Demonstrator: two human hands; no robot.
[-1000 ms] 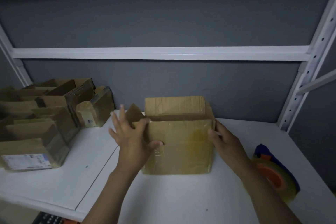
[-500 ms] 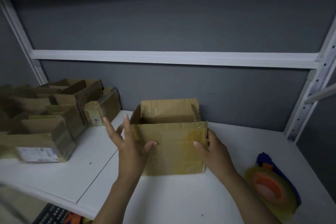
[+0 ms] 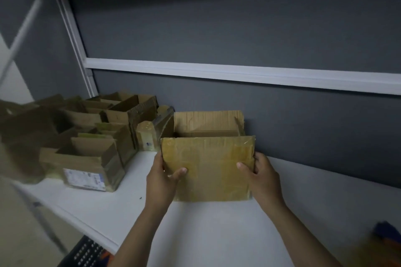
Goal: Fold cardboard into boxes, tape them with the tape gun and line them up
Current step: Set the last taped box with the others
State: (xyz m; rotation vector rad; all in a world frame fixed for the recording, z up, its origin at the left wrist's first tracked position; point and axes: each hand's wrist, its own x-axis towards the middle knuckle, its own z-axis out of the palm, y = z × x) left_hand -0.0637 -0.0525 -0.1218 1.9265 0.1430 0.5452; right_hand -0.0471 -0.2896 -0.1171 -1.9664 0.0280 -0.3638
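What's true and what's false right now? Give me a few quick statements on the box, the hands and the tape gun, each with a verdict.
1. The left hand and the right hand grip the box, one at each side. True.
2. The box's top is taped closed. False: the top is open, with flaps standing up.
3. The right hand holds the tape gun. False: it lies apart at the lower right, blurred, with no hand on it.
4. Other open boxes stand to the left of the gripped box on the white table. True.
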